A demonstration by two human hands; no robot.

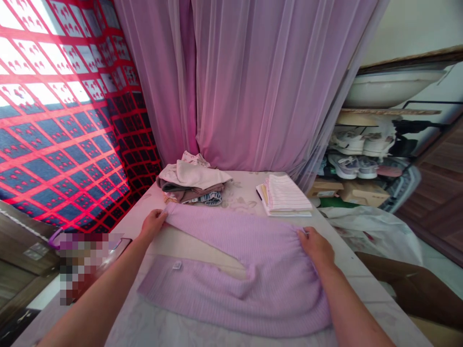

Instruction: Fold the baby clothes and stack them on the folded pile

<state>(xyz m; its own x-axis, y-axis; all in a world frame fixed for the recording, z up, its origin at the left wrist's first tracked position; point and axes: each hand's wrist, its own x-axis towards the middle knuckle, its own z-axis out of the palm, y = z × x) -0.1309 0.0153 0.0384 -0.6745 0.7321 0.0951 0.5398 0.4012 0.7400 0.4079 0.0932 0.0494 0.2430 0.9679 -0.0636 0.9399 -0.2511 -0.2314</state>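
Lilac ribbed trousers (pixel 278 274) lie spread sideways on the table (pixel 376 299), waistband to the right and legs to the left. My left hand (pixel 154 224) pinches the cuff of the farther leg. At the waistband's far corner, my right hand (pixel 316 246) grips the gathered edge. A small white tag shows on the nearer leg, which lies flat and is held by neither hand. Just beyond the trousers sits a loose pile of clothes (pixel 195 176) on the left. A neat stack of folded clothes (pixel 287 195), white striped on top, lies on the right.
Pink curtains (pixel 253 86) hang behind the table, and a red checked cloth (pixel 72 125) hangs at the left. A rack with shoes (pixel 347 166) and a white basin (pixel 394 86) stands at the right. Below it are cardboard boxes (pixel 365 193).
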